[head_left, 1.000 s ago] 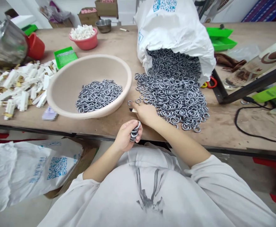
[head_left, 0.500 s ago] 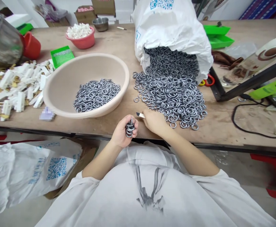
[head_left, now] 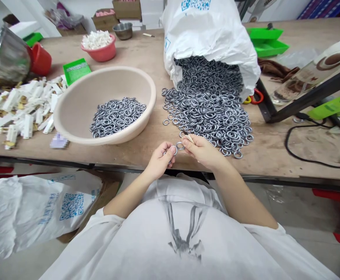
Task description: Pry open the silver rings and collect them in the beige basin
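Head view: left hand (head_left: 159, 158) pinches a ring (head_left: 176, 150), right hand (head_left: 202, 152) grips a tool (head_left: 189, 138); ring handling, seemingly, and next calls for steady pinching.

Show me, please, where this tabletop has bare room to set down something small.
Bare tabletop shows between the red bowl and the white sack, and between the ring pile and the black cable. It is crowded left of the beige basin, under heaped white pieces, and where that pile spills from the sack.
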### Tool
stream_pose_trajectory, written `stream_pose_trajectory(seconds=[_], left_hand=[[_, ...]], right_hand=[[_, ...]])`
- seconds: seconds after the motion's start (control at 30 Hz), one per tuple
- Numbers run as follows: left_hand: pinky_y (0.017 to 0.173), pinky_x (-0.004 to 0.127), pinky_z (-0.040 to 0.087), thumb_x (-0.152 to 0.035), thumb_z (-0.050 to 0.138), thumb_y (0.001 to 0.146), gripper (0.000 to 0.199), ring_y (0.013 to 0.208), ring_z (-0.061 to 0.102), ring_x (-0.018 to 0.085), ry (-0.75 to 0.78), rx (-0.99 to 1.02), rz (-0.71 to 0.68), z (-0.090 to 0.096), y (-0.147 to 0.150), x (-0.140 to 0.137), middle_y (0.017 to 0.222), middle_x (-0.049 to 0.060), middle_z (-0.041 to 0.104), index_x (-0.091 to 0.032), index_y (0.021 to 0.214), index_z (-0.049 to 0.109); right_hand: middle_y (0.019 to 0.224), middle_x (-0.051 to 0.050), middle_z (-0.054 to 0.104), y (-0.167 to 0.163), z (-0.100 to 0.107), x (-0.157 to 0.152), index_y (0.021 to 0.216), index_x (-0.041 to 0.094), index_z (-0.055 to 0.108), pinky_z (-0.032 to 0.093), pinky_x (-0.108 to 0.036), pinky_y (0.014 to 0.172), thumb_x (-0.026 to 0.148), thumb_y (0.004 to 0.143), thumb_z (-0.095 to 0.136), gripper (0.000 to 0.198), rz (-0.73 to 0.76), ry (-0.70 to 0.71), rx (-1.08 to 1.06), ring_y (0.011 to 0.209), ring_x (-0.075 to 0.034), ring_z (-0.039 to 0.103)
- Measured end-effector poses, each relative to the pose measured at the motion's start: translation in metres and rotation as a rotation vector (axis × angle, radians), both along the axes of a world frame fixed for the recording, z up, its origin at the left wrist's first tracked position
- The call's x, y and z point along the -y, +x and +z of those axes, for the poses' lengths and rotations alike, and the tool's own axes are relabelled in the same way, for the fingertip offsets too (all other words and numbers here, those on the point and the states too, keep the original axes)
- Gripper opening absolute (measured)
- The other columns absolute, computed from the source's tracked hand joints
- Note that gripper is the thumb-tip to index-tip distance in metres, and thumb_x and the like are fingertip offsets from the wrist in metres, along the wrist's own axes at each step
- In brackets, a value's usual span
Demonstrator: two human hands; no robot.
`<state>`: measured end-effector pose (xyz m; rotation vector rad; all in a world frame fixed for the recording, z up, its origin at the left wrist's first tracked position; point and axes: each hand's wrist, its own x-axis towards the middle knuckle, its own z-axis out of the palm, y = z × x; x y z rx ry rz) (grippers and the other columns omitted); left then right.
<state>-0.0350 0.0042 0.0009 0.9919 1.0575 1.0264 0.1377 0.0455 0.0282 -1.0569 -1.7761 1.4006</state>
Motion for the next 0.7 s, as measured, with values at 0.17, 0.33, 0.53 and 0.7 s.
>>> stream_pose_trajectory(seconds=[0.17, 0.33, 0.53, 0.7], left_hand=[[0.044, 0.017, 0.037, -0.059, 0.067, 0.081, 0.043, 0.046, 0.044, 0.006, 0.023, -0.036, -0.038, 0.003, 0.002, 0.000, 0.059, -0.006, 0.055, -0.019, 0.093, 0.058], [0.043, 0.017, 0.036, -0.054, 0.067, 0.082, 0.040, 0.045, 0.045, 0.006, -0.050, 0.024, -0.023, 0.005, 0.001, -0.002, 0.058, -0.004, 0.056, -0.017, 0.095, 0.061], [0.037, 0.018, 0.031, -0.039, 0.069, 0.067, 0.029, 0.038, 0.044, 0.007, -0.237, 0.253, 0.006, 0.010, -0.003, -0.006, 0.053, -0.005, 0.055, -0.019, 0.081, 0.054], [0.036, 0.018, 0.031, -0.057, 0.070, 0.070, 0.043, 0.040, 0.047, 0.008, -0.211, 0.292, 0.010, 0.010, -0.001, -0.004, 0.056, -0.004, 0.057, -0.018, 0.081, 0.054]], right_hand=[[0.060, 0.007, 0.037, 0.000, -0.005, 0.000, 0.071, 0.023, 0.042, 0.027, -0.026, 0.052, 0.067, 0.091, 0.050, 0.049, 0.019, -0.035, -0.025, 0.054, -0.010, 0.032], [0.060, 0.007, 0.037, 0.002, -0.004, 0.000, 0.072, 0.023, 0.044, 0.027, -0.026, 0.051, 0.066, 0.092, 0.049, 0.048, -0.029, -0.028, -0.033, 0.053, -0.010, 0.031], [0.060, 0.007, 0.038, 0.000, 0.001, 0.004, 0.069, 0.023, 0.041, 0.027, -0.027, 0.053, 0.066, 0.092, 0.050, 0.049, -0.029, -0.037, -0.039, 0.054, -0.011, 0.033], [0.060, 0.006, 0.036, -0.008, -0.002, 0.005, 0.071, 0.023, 0.042, 0.026, -0.027, 0.053, 0.066, 0.092, 0.049, 0.048, -0.016, -0.055, -0.028, 0.057, -0.011, 0.033]])
